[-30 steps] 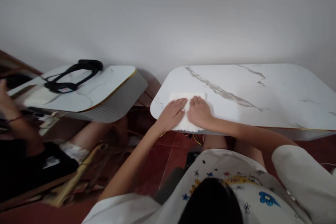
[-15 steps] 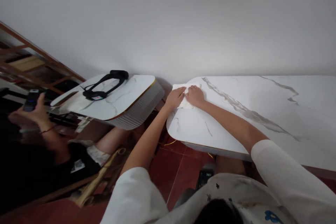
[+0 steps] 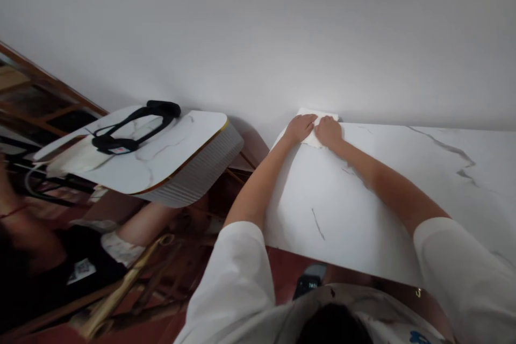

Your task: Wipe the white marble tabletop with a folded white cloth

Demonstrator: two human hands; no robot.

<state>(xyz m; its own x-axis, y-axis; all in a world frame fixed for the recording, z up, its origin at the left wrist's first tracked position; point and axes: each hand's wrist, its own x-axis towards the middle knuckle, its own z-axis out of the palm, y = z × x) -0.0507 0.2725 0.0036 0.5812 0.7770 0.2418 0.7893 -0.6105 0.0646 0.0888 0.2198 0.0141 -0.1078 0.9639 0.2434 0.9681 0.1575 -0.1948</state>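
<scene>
A plain grey wall (image 3: 258, 32), softly lit, spans the far side; left, a gold-edged, marble-veined tabletop (image 3: 189, 134); below, red floor (image 3: 283, 269).

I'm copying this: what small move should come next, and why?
Probably draw the flat white cloth back from the pale wall: left hand and right hand rest on it at the far edge of the white, veined tabletop, leaving little surface beyond.

Both arms reach far forward, the left hand (image 3: 301, 128) and right hand (image 3: 329, 131) pressed down nearly together, fingers angled inward.
</scene>
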